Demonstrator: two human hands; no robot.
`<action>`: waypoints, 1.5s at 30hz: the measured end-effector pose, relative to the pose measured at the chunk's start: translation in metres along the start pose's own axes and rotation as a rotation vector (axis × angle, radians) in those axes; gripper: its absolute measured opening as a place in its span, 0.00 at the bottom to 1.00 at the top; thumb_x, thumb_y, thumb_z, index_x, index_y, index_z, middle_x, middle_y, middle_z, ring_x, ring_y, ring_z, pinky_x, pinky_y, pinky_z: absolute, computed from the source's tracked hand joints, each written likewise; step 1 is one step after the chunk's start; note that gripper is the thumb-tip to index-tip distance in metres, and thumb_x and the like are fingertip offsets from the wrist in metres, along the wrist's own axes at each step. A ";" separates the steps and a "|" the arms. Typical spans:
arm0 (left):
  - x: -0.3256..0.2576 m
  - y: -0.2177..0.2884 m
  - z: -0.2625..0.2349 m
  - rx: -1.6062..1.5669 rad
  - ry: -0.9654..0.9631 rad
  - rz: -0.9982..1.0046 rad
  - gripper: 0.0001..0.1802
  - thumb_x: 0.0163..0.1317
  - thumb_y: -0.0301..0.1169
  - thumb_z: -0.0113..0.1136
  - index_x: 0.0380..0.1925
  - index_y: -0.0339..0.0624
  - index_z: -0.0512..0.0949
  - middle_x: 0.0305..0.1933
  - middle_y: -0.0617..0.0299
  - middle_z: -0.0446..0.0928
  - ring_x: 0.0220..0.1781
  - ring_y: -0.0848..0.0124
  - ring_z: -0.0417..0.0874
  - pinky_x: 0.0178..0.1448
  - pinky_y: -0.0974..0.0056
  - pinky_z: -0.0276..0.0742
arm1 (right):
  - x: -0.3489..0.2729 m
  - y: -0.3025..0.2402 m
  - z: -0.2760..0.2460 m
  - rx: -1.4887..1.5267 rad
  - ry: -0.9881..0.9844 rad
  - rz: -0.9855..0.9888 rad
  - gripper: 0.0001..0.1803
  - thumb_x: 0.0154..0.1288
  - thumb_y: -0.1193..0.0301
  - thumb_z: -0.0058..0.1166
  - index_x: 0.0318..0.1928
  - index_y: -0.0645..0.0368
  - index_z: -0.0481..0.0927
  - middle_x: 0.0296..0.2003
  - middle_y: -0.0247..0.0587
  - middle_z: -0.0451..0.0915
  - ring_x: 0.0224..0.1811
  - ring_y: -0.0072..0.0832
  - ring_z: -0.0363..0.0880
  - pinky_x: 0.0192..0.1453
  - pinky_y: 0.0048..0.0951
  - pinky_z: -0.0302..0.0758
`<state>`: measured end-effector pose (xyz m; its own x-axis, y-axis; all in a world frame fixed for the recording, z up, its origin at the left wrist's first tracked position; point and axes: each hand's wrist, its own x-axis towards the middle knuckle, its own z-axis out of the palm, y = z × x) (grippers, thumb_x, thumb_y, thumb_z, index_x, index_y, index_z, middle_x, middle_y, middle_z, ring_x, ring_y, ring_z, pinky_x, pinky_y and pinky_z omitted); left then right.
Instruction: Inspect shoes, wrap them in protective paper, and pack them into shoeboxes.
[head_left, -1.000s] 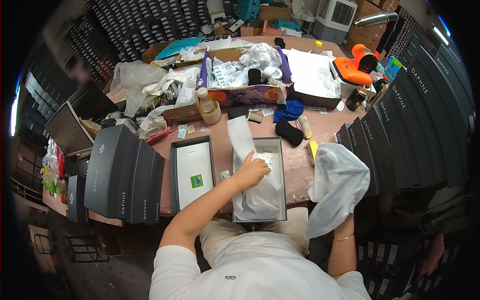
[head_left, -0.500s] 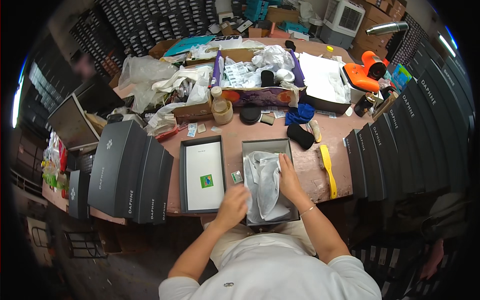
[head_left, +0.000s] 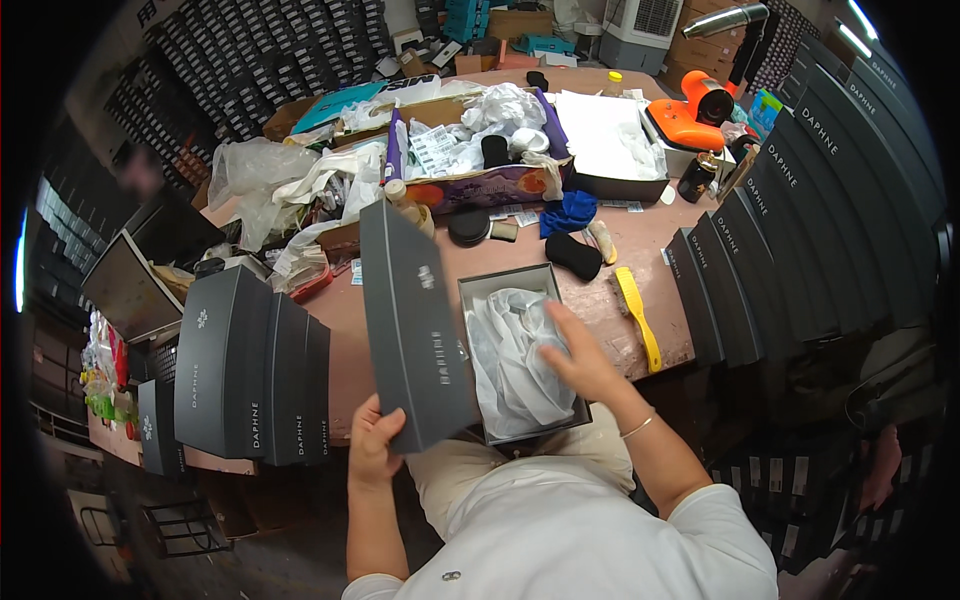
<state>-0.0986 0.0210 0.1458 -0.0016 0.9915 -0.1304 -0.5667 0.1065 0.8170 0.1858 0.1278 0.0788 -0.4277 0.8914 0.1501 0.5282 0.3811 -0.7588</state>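
Observation:
My left hand (head_left: 375, 445) grips the near end of a dark grey shoebox lid (head_left: 405, 330), which is raised and tilted on edge left of the open shoebox (head_left: 512, 280). White tissue paper (head_left: 510, 365) lies crumpled inside that box, hiding whatever is beneath it. Over the right side of the tissue is my right hand (head_left: 585, 365), its thumb and fingers apart, holding nothing. A yellow-handled brush (head_left: 645, 325) rests on the table to the right of the box.
Closed grey shoeboxes (head_left: 225, 370) stand at left, with a taller row (head_left: 735, 285) at right. Beyond the open box lie a black pad (head_left: 573, 256), a blue cloth (head_left: 568, 214) and a round black tin (head_left: 468, 226). A purple carton (head_left: 480, 188) holds paper.
My left hand has moved left and taken hold of the lid, lifting it off the table and tilting it up. My right hand has shifted from the box's side onto the tissue.

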 end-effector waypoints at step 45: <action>0.055 0.170 0.040 2.016 0.357 0.856 0.35 0.63 0.44 0.56 0.67 0.40 0.62 0.73 0.39 0.50 0.76 0.49 0.47 0.75 0.46 0.43 | -0.233 -0.133 -0.431 -0.159 1.276 -0.562 0.21 0.74 0.64 0.41 0.58 0.67 0.70 0.60 0.50 0.71 0.65 0.37 0.68 0.66 0.36 0.65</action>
<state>-0.1623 0.0969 0.2996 0.0494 0.8040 0.5926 0.9974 -0.0708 0.0129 0.5315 -0.0244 0.4178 0.3002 0.1862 0.9355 0.6240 0.7035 -0.3402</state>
